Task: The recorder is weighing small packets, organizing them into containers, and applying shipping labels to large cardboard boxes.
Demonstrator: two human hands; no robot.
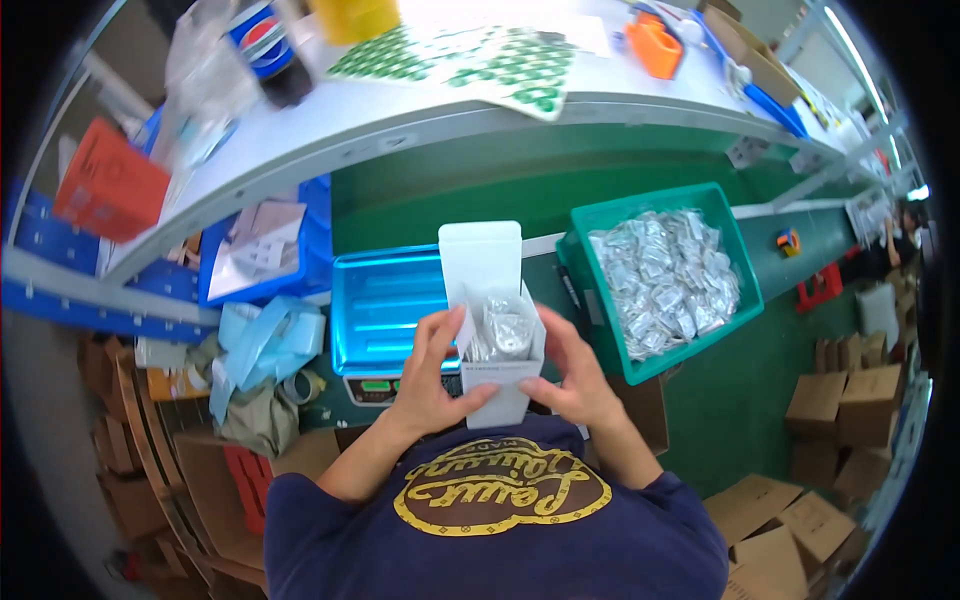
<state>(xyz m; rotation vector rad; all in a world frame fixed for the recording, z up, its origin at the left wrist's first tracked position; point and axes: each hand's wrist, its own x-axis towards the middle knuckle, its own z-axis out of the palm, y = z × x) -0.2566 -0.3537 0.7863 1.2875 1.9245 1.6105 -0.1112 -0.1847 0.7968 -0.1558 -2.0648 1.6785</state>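
Note:
Both my hands hold a small white carton (497,405) in front of my chest. Its long lid flap stands up at the far side. Inside the carton lie clear plastic packets (506,332) with something silvery in them; their exact contents I cannot make out. My left hand (432,372) grips the left side, thumb across the near face. On the right side my right hand (572,375) is wrapped round the wall, thumb also on the near face. Right of the carton stands a green bin (640,365) heaped with similar small clear packets (665,280).
A weighing scale with a blue metal tray (385,300) stands left of the carton. Beyond it is a blue bin (318,240) with papers. A white shelf (430,120) crosses overhead, carrying a cola bottle (270,55). Brown cardboard boxes (775,520) lie at lower right.

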